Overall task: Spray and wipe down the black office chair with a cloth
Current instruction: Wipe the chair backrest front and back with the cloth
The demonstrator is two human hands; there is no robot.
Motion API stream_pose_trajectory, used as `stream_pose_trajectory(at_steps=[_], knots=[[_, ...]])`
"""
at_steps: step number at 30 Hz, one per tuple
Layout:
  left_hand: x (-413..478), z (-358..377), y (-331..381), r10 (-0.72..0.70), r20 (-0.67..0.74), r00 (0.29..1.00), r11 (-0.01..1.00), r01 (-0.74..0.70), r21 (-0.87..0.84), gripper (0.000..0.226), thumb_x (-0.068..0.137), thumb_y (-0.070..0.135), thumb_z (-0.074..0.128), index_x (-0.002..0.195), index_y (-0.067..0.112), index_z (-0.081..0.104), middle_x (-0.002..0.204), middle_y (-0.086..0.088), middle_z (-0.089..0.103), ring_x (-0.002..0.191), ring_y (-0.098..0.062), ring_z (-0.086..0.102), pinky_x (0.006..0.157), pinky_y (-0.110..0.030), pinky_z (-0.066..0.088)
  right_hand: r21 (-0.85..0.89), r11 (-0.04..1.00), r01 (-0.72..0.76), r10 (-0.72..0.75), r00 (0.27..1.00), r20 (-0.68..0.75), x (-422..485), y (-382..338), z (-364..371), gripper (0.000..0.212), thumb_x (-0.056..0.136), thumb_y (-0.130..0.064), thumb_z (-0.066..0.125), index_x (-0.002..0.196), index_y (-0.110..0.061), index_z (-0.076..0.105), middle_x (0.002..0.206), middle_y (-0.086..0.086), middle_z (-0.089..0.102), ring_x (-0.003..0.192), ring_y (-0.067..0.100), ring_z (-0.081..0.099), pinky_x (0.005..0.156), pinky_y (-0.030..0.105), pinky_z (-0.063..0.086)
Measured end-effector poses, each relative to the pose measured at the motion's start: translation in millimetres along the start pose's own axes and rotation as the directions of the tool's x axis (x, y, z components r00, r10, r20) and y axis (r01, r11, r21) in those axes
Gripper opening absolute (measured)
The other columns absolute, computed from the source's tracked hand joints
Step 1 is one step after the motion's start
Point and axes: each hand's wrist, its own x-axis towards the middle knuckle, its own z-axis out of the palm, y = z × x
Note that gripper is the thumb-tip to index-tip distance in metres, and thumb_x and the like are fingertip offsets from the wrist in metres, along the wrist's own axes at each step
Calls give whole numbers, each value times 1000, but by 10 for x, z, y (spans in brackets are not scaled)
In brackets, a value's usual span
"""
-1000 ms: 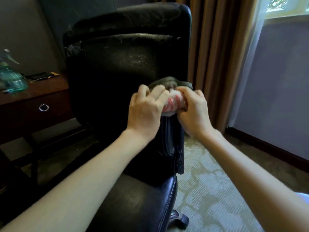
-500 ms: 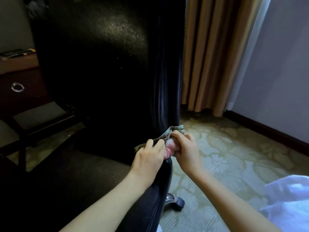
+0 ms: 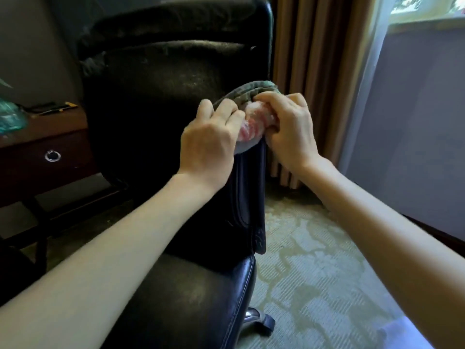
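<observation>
Black chair (image 3: pixel 176 122), grey cloth (image 3: pixel 247 93) with pink-and-white patch, tan curtain (image 3: pixel 314 59), pale green floral-patterned carpet (image 3: pixel 314 285).

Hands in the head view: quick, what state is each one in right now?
Left hand: fingers curled on the cloth, holding it against the chair side edge.
Right hand: gripping the same cloth from the other side.

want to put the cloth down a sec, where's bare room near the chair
The seat cushion is bare in front of the backrest. The carpet is open between the chair's side, the curtain and the wall. Crowded: the backrest edge, where left hand and right hand grip the cloth, and the desk end holding a green bottle.
</observation>
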Motion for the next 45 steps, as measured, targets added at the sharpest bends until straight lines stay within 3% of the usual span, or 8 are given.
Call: stream_pose_trajectory(at_steps=[4, 9, 17, 20, 24, 29, 35, 45], knots=[[103, 94, -75, 46, 32, 998, 999, -46, -7, 24, 81, 5, 60, 105, 7, 66, 111, -5, 63, 86, -33, 53, 54, -36, 47, -39, 998, 50, -48, 998, 38, 51, 55, 29, 40, 73, -2, 54, 112, -11, 62, 114, 1, 65, 92, 24, 47, 80, 22, 32], [-612, 385, 76, 107, 25, 994, 994, -106, -29, 38, 85, 12, 37, 108, 10, 67, 111, 0, 65, 84, -30, 50, 57, -35, 48, 15, 1000, -18, 17, 996, 85, -731, 196, 383, 43, 68, 8, 60, 109, -7, 63, 111, 4, 66, 90, 25, 48, 80, 24, 39], [-1854, 1207, 294, 111, 344, 932, 994, -99, -53, 36, 82, 12, 36, 96, 16, 69, 92, 5, 62, 73, -19, 55, 40, -25, 45, -35, 994, -105, 110, 958, 266, -2144, 625, 1049, 47, 65, -2, 56, 112, -7, 60, 118, 8, 64, 101, 21, 44, 86, 33, 47], [-2007, 1447, 310, 47, 394, 918, 999, -34, -40, 20, 78, 7, 60, 95, 14, 68, 95, 2, 62, 72, -22, 55, 37, -26, 37, -24, 996, -87, 90, 969, 232, -2269, 730, 1200, 38, 76, -12, 42, 108, -6, 62, 117, 8, 65, 103, 21, 45, 83, 31, 45], [-2172, 1666, 355, -22, 509, 861, 998, 46, -33, 45, 59, 3, 80, 101, 14, 67, 103, 2, 63, 70, -26, 55, 37, -24, 30, -34, 999, -33, 39, 975, 219, -2500, 860, 1321, 27, 85, -12, 43, 109, -13, 57, 118, 4, 64, 104, 21, 47, 73, 44, 51], [-2176, 1718, 354, -13, 578, 816, 997, 53, -52, 50, 51, 15, 86, 98, 18, 68, 100, 4, 66, 71, -28, 57, 37, -25, 36, -46, 998, -38, 47, 978, 205, -2680, 886, 1416, 21, 91, -11, 48, 105, -6, 63, 119, 5, 63, 100, 25, 49, 84, 33, 46], [-2085, 1651, 394, -34, 707, 707, 994, 97, -49, 49, 91, 21, 54, 137, 25, 37, 138, 11, 40, 117, -27, 39, 71, -30, 42, -47, 998, -46, 56, 968, 243, -2750, 914, 1429, 19, 88, -5, 58, 106, -9, 61, 118, 4, 63, 99, 26, 52, 85, 30, 45], [-2141, 1791, 336, -124, 688, 715, 955, 275, -114, 42, 93, 14, 51, 131, 32, 45, 130, 16, 51, 115, -24, 41, 80, -31, 48, -50, 986, -157, 164, 929, 331, -2795, 926, 1429, 29, 76, 0, 67, 102, -13, 64, 109, -3, 67, 93, 19, 51, 67, 31, 50]])
